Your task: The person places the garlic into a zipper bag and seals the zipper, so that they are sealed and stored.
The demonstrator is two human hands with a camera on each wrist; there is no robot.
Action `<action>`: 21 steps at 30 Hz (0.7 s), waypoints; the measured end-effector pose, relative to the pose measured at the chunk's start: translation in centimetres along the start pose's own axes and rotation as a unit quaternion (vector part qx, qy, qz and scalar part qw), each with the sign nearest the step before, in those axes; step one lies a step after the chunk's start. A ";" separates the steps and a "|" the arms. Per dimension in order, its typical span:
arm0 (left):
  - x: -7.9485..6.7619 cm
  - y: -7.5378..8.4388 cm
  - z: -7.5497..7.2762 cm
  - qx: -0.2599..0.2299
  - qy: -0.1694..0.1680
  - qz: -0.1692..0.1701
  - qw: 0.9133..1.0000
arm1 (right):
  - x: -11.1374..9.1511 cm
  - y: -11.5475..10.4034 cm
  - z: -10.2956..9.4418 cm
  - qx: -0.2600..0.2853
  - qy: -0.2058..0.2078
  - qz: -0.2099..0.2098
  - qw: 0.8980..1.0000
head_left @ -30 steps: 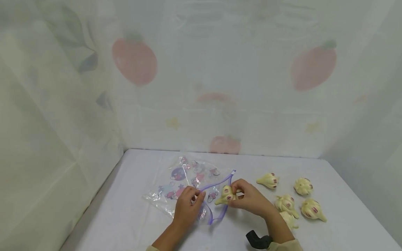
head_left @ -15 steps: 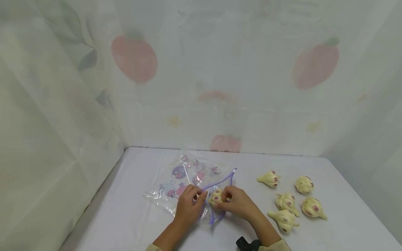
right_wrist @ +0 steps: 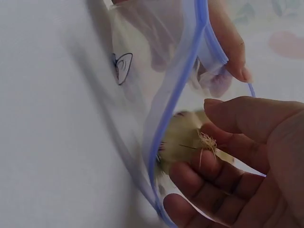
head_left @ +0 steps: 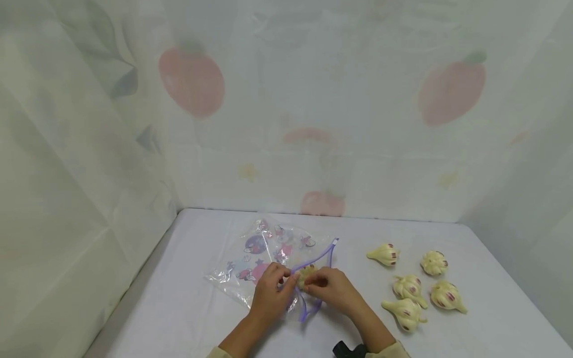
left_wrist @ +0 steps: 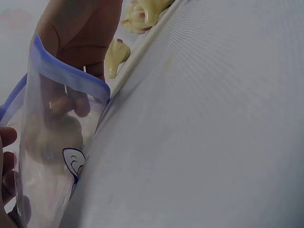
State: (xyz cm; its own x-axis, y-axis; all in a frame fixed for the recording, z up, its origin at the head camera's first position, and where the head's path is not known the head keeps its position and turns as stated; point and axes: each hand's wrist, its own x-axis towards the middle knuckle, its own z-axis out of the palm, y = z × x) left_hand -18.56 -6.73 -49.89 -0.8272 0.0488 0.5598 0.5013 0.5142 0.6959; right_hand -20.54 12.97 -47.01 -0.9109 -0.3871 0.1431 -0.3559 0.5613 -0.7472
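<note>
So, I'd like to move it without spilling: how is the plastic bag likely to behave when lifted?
The plastic bag will probably flop and crease, since its clear sides look thin and wrinkled. The purple edge may be stiffer, as it stands bowed open. If tilted, the garlic could roll out, being rounded and near that open mouth.

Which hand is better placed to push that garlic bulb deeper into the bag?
Probably the right hand: it is at the garlic bulb in the opening of the bag, while the left hand holds the bag's edge; letting go might narrow that opening.
</note>
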 end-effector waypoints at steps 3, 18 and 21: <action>0.0 0.0 0.0 0.004 -0.009 0.004 1.000 | 0.0 0.1 0.2 0.015 -0.010 -0.012 1.000; 0.0 -0.1 0.1 0.011 -0.012 0.008 1.000 | -0.2 0.0 0.8 0.044 -0.020 0.010 0.999; 0.0 -0.2 0.2 0.015 -0.009 0.010 1.000 | -0.2 -0.1 0.8 0.037 -0.028 0.011 0.999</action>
State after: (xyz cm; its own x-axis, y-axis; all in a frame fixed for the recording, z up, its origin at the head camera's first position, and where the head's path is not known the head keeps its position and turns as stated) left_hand -18.67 -6.64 -50.11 -0.8219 0.0746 0.5647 0.5098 0.5385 0.6709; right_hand -20.19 12.40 -47.49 -0.9045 -0.4168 0.0907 -0.3174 0.5156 -0.7958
